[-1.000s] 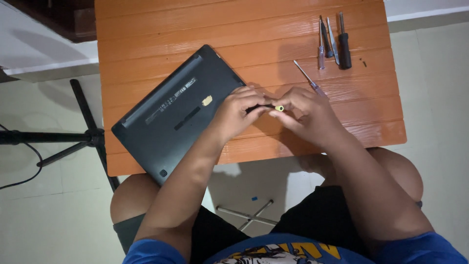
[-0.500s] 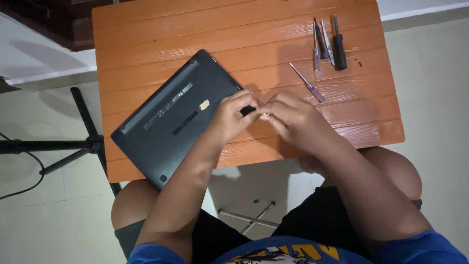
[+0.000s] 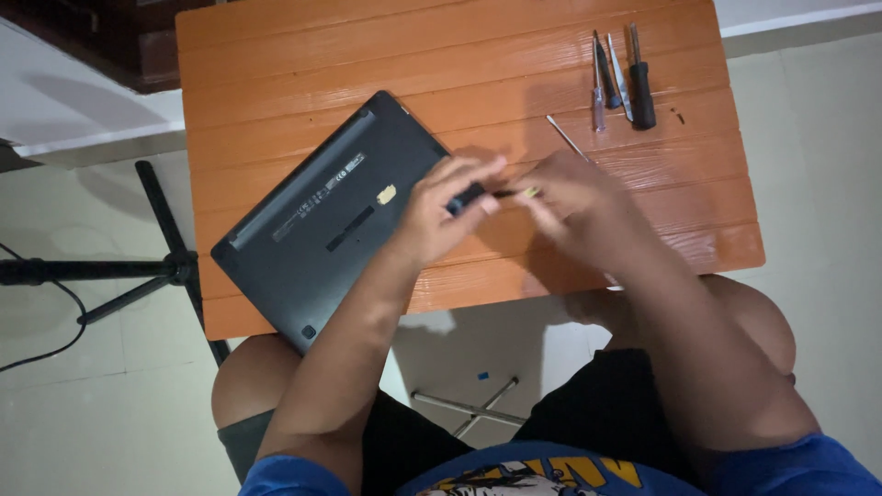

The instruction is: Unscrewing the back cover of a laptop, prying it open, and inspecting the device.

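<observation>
Both your hands meet just right of the laptop [image 3: 333,216], a matte dark slab lying underside up on the ribbed, glossy orange bench [image 3: 303,55]. Your left hand [image 3: 441,216] closes its grip on a small screwdriver [image 3: 484,194] with black handle and yellowish tip; your right hand [image 3: 574,197] pinches that tip. Slim metal tools [image 3: 620,73] lie well beyond the laptop's right.

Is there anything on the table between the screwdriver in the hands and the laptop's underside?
Nothing visible. The left hand and right hand hold the small screwdriver right at the overturned laptop's edge; the spare tools lie further away.
</observation>
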